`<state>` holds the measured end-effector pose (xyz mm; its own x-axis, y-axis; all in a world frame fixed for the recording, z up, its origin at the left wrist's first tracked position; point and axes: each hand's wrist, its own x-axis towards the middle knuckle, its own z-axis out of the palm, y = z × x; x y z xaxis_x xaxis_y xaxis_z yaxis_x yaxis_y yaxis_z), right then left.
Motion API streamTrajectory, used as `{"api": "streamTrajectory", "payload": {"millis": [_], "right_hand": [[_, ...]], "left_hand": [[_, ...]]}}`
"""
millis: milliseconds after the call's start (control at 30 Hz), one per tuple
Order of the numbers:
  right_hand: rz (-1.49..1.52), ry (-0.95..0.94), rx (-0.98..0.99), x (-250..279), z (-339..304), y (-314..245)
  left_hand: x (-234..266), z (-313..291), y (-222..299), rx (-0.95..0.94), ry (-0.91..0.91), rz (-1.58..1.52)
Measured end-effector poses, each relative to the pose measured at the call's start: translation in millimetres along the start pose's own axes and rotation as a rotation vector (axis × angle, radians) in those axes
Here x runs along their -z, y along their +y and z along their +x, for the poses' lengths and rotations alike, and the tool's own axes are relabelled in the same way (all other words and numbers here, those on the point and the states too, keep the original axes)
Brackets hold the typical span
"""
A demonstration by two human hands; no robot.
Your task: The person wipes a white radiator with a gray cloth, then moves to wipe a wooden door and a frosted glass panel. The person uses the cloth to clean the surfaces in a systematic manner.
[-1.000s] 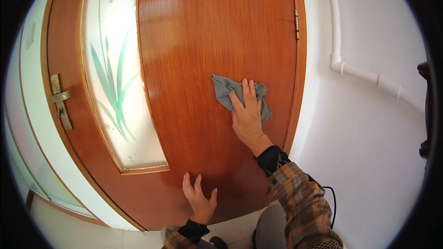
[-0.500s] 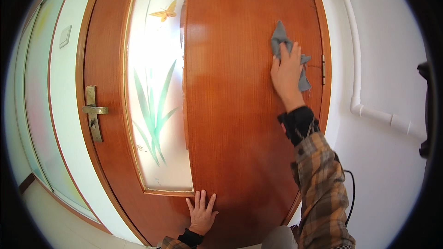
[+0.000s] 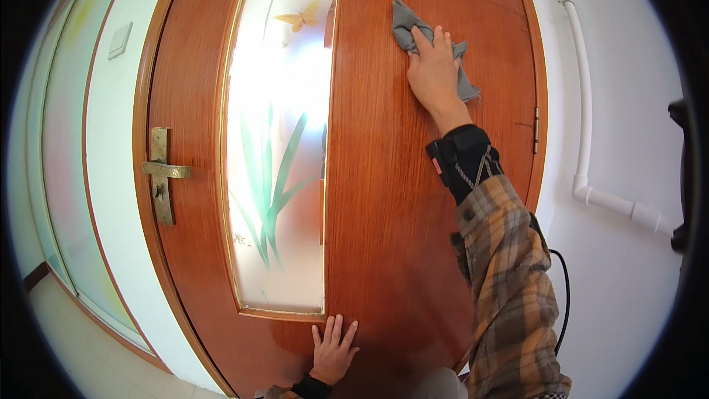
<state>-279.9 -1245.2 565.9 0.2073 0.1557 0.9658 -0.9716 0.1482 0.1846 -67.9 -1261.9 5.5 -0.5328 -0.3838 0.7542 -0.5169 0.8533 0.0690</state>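
A grey cloth, crumpled and with loose corners, lies against the upper part of the brown wooden door. My right hand presses it to the wood, fingers pointing up over the fabric; part of the cloth is hidden under the palm. Low on the door, just beneath the lower right corner of the frosted glass panel, my left hand rests flat with its fingers spread and nothing in it. Painted green leaves, a butterfly and a pink flower decorate the glass.
A worn metal door handle sticks out at the left, and a hinge sits on the right edge. White pipe runs along the right wall. The left wall carries a light switch. A black cable hangs beside my right arm.
My right hand has slid the cloth up and to the left across the door. The left hand keeps its place below the glass, while the whole view has shifted slightly.
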Motion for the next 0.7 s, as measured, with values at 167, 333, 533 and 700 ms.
{"api": "streamTrajectory", "payload": {"millis": [167,333,533,700], "right_hand": [[0.142,-0.28,0.191,55,-99,-56],[0.211,-0.391,0.444,70,-118,-71],[0.174,-0.115,0.178,7,-27,-40],[0.174,-0.111,0.07,32,-47,-28]], "left_hand": [[13,2,8,0.01,-0.034,0.015],[10,1,9,0.021,-0.037,-0.007],[-10,3,12,0.06,0.03,0.007],[-14,0,12,0.073,0.004,-0.004]]}}
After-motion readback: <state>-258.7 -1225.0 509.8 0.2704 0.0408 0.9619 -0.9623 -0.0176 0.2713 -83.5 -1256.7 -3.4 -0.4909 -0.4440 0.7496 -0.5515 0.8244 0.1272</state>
